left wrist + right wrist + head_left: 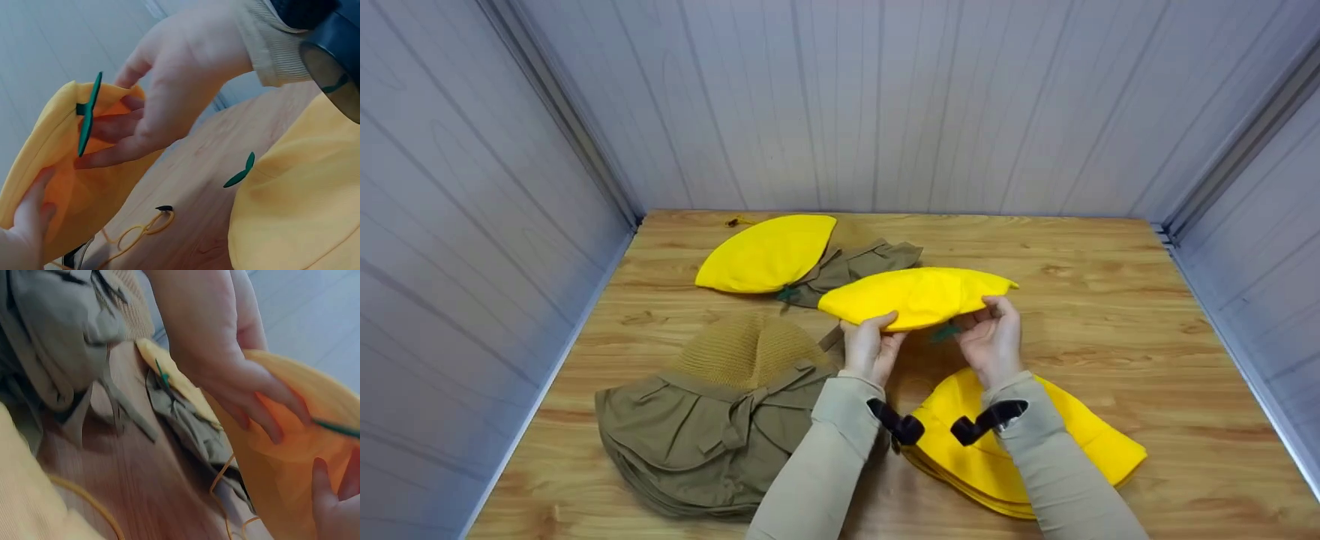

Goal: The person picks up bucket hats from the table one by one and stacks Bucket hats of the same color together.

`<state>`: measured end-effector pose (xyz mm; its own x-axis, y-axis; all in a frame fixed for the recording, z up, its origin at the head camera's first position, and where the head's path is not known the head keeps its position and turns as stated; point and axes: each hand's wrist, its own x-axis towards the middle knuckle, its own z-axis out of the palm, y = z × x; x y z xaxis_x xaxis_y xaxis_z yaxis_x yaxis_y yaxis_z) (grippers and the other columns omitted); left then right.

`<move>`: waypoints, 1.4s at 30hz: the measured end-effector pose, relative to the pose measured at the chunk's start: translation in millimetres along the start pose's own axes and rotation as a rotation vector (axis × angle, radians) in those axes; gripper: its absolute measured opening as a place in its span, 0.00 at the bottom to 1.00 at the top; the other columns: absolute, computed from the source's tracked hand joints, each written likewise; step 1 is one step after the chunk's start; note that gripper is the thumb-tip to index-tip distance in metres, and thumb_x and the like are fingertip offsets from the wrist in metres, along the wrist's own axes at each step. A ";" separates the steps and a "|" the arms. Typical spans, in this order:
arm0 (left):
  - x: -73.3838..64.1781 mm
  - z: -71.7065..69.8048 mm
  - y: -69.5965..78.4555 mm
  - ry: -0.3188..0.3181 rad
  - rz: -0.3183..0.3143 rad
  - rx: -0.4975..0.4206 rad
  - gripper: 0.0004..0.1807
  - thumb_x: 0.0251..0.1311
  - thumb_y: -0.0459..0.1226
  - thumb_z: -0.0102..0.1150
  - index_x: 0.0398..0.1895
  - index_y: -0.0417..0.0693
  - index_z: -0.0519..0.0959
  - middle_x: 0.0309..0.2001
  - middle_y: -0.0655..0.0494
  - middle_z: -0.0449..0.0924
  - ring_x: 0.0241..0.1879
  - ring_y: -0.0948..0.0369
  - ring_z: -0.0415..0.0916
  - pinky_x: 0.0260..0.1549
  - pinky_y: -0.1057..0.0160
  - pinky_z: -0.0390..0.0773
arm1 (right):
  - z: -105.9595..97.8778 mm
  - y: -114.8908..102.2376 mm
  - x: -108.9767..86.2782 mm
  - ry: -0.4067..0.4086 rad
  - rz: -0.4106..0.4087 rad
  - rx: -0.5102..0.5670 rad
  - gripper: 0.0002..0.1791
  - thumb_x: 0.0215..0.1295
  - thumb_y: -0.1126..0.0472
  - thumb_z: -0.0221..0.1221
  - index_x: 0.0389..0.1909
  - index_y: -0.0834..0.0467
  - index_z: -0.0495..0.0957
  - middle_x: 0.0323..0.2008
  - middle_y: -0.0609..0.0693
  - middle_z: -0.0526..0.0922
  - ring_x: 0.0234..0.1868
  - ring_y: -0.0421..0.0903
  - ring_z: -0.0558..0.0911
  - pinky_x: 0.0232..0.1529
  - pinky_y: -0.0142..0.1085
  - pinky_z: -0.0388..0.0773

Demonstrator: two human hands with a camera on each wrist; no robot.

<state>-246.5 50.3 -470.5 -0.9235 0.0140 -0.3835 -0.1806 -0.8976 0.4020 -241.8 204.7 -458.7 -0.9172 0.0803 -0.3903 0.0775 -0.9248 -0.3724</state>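
Observation:
Both hands hold a folded yellow fabric hat (919, 296) above the table. The left hand (871, 346) grips its near left edge, thumb on the outer face and fingers inside, as the right wrist view shows. At the hat's right end, the right hand (992, 337) pinches the edge, with its other fingers reaching into the hollow in the left wrist view. A green leaf tab (89, 115) sticks out from the hat beside those fingers. Below the right forearm lies a stack of yellow hats (1087, 431), one with a green leaf (242, 171).
To the left sits a stack of brown wide-brimmed hats (682, 427) with knitted crowns and a bow. Farther back, another yellow hat (769, 255) overlaps a brown hat (870, 262). A yellow cord (140, 230) trails near the held hat. Panelled walls (840, 105) enclose the wooden table (1110, 300).

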 end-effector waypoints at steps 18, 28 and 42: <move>-25.5 11.4 -18.8 -0.122 0.064 -0.001 0.41 0.60 0.12 0.41 0.73 0.49 0.47 0.70 0.40 0.57 0.70 0.43 0.61 0.66 0.44 0.68 | 23.6 29.4 -17.8 -0.032 -0.135 -0.051 0.32 0.72 0.73 0.51 0.72 0.49 0.58 0.65 0.47 0.68 0.69 0.44 0.67 0.70 0.36 0.67; -26.9 0.7 -2.7 -0.337 -0.098 -0.071 0.32 0.75 0.55 0.41 0.74 0.50 0.53 0.71 0.46 0.60 0.71 0.51 0.61 0.70 0.45 0.64 | 17.5 19.8 -14.1 0.005 -0.219 -0.072 0.31 0.67 0.84 0.42 0.63 0.51 0.61 0.55 0.46 0.71 0.65 0.43 0.66 0.72 0.35 0.61; -27.9 -18.1 29.8 -0.484 -0.338 -0.076 0.63 0.47 0.81 0.41 0.75 0.45 0.58 0.62 0.48 0.73 0.64 0.52 0.71 0.63 0.45 0.71 | 11.4 -8.8 -14.7 0.051 -0.154 -0.233 0.23 0.63 0.84 0.43 0.51 0.56 0.64 0.48 0.47 0.72 0.50 0.42 0.73 0.53 0.32 0.73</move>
<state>-220.1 15.2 -462.8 -0.8717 0.4874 -0.0503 -0.4830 -0.8373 0.2562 -233.4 207.4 -440.1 -0.9046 0.2377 -0.3538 0.0316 -0.7904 -0.6118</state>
